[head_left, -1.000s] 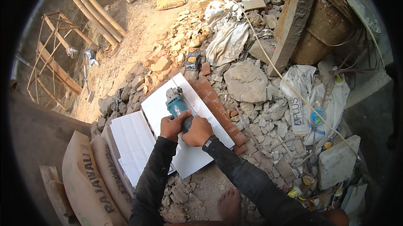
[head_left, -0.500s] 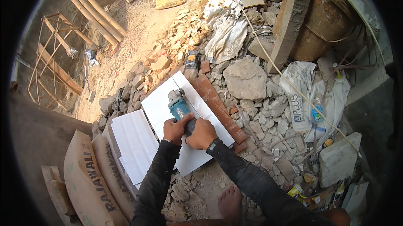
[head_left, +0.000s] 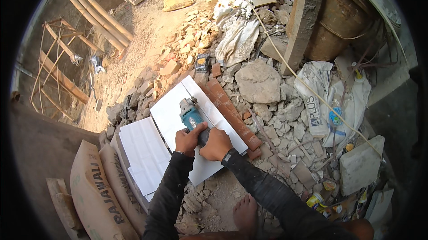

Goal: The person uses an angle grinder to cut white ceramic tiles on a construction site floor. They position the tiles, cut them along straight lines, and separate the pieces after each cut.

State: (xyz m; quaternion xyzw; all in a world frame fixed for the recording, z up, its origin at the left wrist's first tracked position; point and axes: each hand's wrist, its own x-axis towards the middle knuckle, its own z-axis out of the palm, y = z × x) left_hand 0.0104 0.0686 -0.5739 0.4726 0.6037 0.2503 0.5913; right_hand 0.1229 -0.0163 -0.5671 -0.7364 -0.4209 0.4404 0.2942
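A teal angle grinder [head_left: 191,117] rests over a large white tile [head_left: 168,108], its metal head pointing away from me. My left hand [head_left: 186,142] grips its body, thumb across the top. Closed round the dark rear part of the grinder is my right hand [head_left: 216,145]. A thin dark line runs along the tile from its far edge to the right of the grinder head. The disc is mostly hidden by the head. Brown tile strips [head_left: 234,117] lie along the tile's right edge. On the left, more white tiles [head_left: 142,146] lie overlapping.
Full sacks [head_left: 96,191] stand at the lower left. Broken rubble surrounds the tiles, with a large concrete lump [head_left: 258,81] to the right. A wooden post [head_left: 305,21] and rusty drum [head_left: 341,30] stand far right. A pale cord [head_left: 303,79] crosses the rubble. My bare foot [head_left: 245,213] is near.
The grinder and both hands have shifted slightly toward me and to the right over the tile. Both hands keep their grip.
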